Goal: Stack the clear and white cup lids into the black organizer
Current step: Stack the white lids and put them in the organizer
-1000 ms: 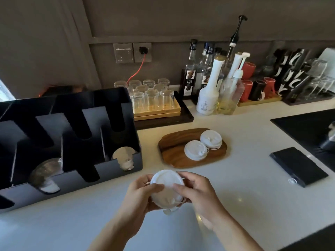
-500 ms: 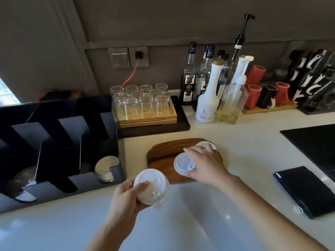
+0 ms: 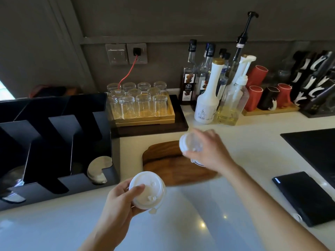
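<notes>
beside the wall, on a pale counter [image 3: 235, 142], sits the black organizer [image 3: 54, 142], the landmark for all that follows; its slotted compartments run in a row, and the one nearest the counter's middle already holds a few white lids [image 3: 97, 169] standing on edge. a clear lid shows dimly in a compartment at the organizer's far end, too dark to read well. just to the side of the organizer, toward the bottles [image 3: 206, 98], lies a wooden board [image 3: 166, 160]. above that board the right hand [image 3: 210, 151] is closed around a blurred white lid [image 3: 190, 144], with what looks like a second lid under the palm; the number cannot be told for sure. in front of the organizer the left hand [image 3: 119, 201] pinches another white lid [image 3: 146, 190] between thumb and fingers, top face up, its small plug dangling. judged step: gathering lids into one nest. to do it well, align rims and sip-plugs, press the lids flat together, then turn the stack on edge and slide it against the white lids already stored.
</notes>
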Demonstrator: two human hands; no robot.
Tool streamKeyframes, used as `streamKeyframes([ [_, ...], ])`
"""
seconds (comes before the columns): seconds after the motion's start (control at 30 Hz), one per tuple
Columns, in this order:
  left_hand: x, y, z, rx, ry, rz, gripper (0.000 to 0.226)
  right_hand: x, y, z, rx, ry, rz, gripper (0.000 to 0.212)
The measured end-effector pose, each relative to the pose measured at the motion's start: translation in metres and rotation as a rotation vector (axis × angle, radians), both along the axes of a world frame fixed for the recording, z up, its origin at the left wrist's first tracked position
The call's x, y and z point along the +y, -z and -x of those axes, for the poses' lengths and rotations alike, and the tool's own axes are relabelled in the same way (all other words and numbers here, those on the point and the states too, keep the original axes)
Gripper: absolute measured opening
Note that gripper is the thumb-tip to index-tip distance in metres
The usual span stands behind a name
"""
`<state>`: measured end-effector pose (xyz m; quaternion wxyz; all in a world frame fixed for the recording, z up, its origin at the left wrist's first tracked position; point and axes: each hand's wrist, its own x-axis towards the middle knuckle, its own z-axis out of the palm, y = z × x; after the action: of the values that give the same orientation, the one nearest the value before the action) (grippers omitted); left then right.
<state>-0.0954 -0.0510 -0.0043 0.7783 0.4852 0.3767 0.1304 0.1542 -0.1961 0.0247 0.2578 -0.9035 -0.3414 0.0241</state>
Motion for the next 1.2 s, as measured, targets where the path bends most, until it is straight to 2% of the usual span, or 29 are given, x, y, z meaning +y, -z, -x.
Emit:
streamKeyframes([
  [0.1, -0.003, 0.0, -0.003, -0.004, 0.012, 0.009, 0.025, -0.022, -0.019, -0.028, 0.148, 0.224, 0.216, 0.076],
  [0.2, -0.006, 0.001, -0.007, -0.017, 0.034, 0.016, 0.025, -0.025, -0.016, -0.035, 0.17, 0.29, 0.405, 0.075],
  [0.4, -0.012, 0.001, -0.005, -0.025, 0.067, 0.003, 0.023, 0.0, -0.01, -0.03, 0.041, 0.363, 0.465, 0.093],
  [0.63, -0.011, 0.003, 0.01, -0.005, 0.035, 0.009, 0.023, 0.014, 0.003, -0.028, 0.063, 0.315, 0.587, 0.099],
  [0.77, -0.012, 0.006, 0.015, -0.009, 0.026, 0.005, 0.021, 0.006, 0.007, -0.03, 0.083, 0.327, 0.566, 0.1],
  [0.83, -0.012, 0.008, 0.015, -0.007, 0.02, 0.006, 0.021, -0.004, 0.004, -0.032, 0.084, 0.29, 0.477, 0.092],
  [0.9, -0.012, 0.01, 0.014, -0.009, 0.022, 0.012, 0.022, -0.013, 0.004, -0.033, 0.081, 0.155, 0.367, 0.084],
  [0.93, -0.013, 0.01, 0.013, -0.009, 0.026, 0.014, 0.023, -0.016, 0.002, -0.032, 0.097, 0.061, 0.357, 0.088],
  [1.0, -0.015, 0.011, 0.009, -0.009, 0.037, 0.015, 0.022, -0.018, 0.0, -0.031, 0.132, -0.088, 0.436, 0.103],
  [1.07, -0.018, 0.01, 0.005, -0.009, 0.051, 0.013, 0.021, -0.014, 0.0, -0.033, 0.143, -0.15, 0.523, 0.11],
  [1.2, -0.021, 0.005, 0.002, -0.001, 0.06, 0.009, 0.021, -0.006, 0.004, -0.048, 0.136, -0.16, 0.581, 0.097],
])
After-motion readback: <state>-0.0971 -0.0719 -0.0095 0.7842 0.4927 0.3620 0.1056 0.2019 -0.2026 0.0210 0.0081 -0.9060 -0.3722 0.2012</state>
